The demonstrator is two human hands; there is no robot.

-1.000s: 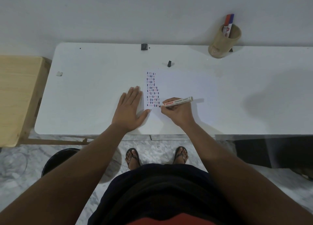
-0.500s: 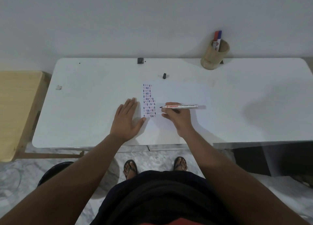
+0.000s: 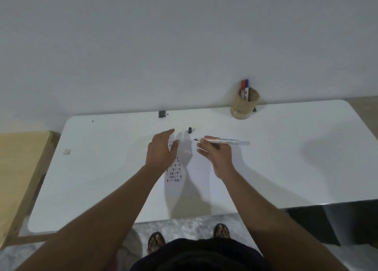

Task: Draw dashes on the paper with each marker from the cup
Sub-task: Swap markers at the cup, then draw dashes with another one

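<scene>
Three markers (two (image 3: 244,89) in the one cup (image 3: 244,107), one (image 3: 223,141) held), one paper (image 3: 204,168), one loose cap (image 3: 190,130).

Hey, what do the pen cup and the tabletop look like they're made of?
The cup looks like bamboo or light wood: a tan, matte, thick-walled cylinder with a flared base. The table looks like white laminate or plastic: a smooth, even surface with rounded corners and a faint sheen. I can't tell which from this view.

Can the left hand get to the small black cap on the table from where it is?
Probably yes: the left hand is open, and nothing lies between its fingers and the black cap.
</scene>
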